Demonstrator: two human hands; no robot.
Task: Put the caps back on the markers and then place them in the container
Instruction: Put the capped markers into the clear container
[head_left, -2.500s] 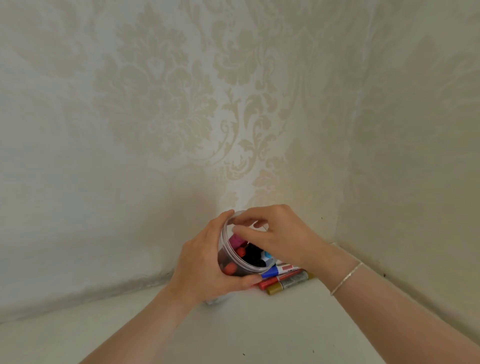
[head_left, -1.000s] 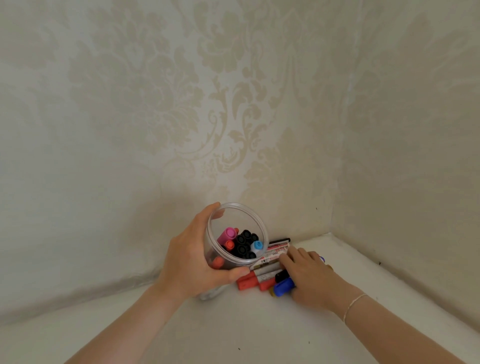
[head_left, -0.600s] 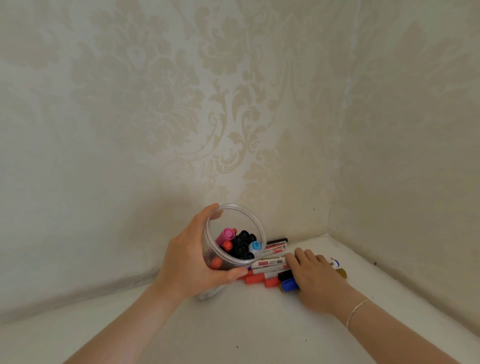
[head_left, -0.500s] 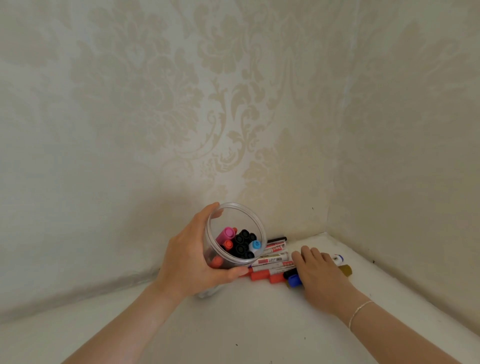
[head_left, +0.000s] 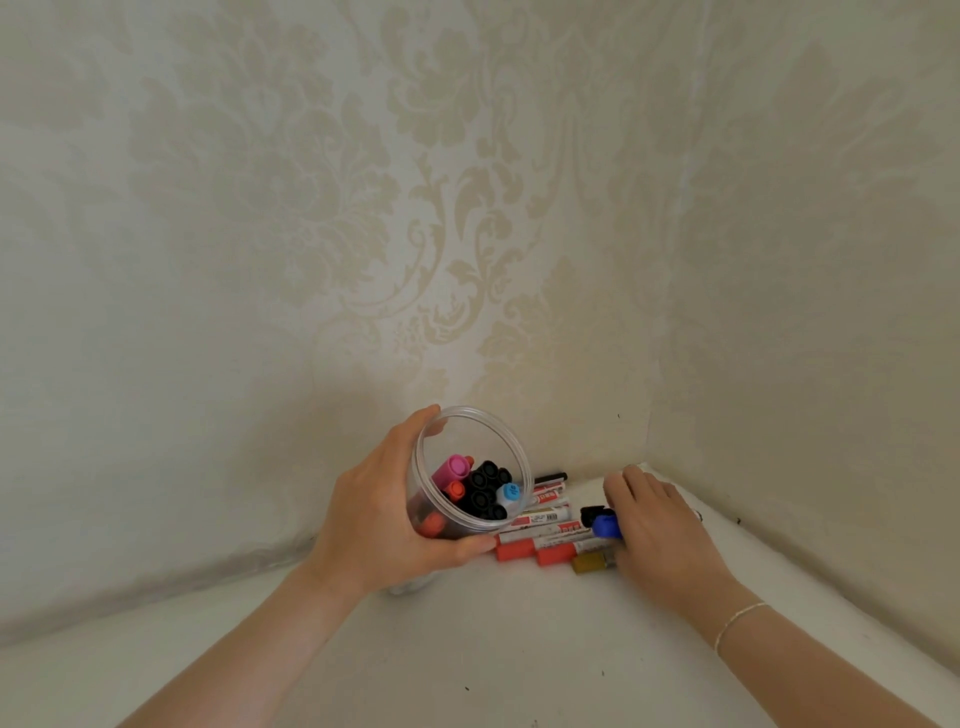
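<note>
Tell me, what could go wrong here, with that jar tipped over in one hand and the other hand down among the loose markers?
The left hand holds the clear container tilted toward the camera, so the markers inside might slide out. The right hand lies across the pile of markers near the wall corner; reaching for the blue-capped marker could nudge others, which are round and may roll across the white surface.

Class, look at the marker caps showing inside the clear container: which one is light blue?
The light blue cap sits nearest the container's right wall, beside the black caps; the others are pink, orange or black.
</note>
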